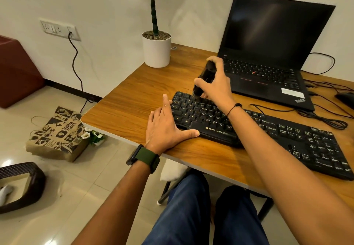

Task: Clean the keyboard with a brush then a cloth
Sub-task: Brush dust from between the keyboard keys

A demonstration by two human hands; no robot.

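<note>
Head view looked down on a wooden desk (134, 101) where a black keyboard (268, 131) lay slanted from the centre of the frame toward the lower right edge. At centre, the right hand (216, 85) was wrapped around a dark brush (206, 76), held nearly upright with its lower tip touching the top row of keys at the keyboard's upper left corner (bristles too small to make out). Just left of centre, the left hand (164, 128) lay flat and relaxed on the desk, fingers straight, its thumb stretched along the keyboard's near edge and its fingertips against the keyboard's left end. A green-strapped watch (143, 158) sat on that wrist. Behind the keyboard, at upper right, an open laptop (268, 53) stood with a dark screen. A potted plant (156, 49) occupied the desk's far corner at upper centre. On the floor at left lay a printed paper bag (57, 135).
</note>
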